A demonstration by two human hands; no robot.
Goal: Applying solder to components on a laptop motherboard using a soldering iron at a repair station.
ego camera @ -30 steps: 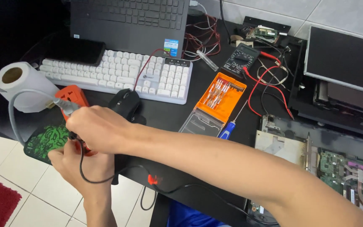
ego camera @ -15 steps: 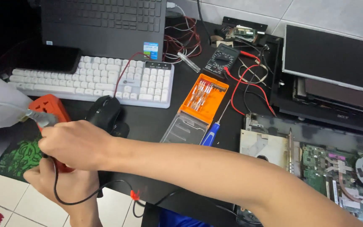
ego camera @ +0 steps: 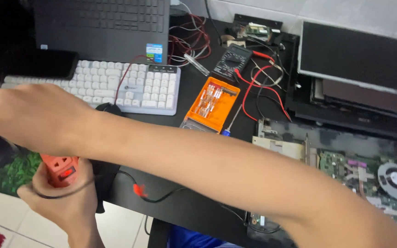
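So the left hand (ego camera: 63, 202) is gripping an orange power strip (ego camera: 60, 167) down at the bottom left, fingers wrapped around it, with its red switch facing up and a thin black cable (ego camera: 157, 197) looping off it across the desk edge. The strip is sitting just over the edge of a green-patterned mouse pad (ego camera: 12, 172). The right hand (ego camera: 28, 117) is reaching across the body, right above the strip, and it's blurry enough that I honestly can't tell whether it's pinching anything or just hovering open; the forearm is covering most of the lower frame.

Behind all that, a black mouse (ego camera: 111, 109) is peeking out from behind the arm, touching the front of a white keyboard (ego camera: 116, 85), and a dark laptop (ego camera: 102, 27) is sitting behind it. To the right an orange bit case (ego camera: 214, 103) is lying open with a blue-handled screwdriver (ego camera: 231, 121) just beside it, a multimeter (ego camera: 230, 59) with red leads, and an opened-up laptop board with a fan (ego camera: 394, 177) at the far right
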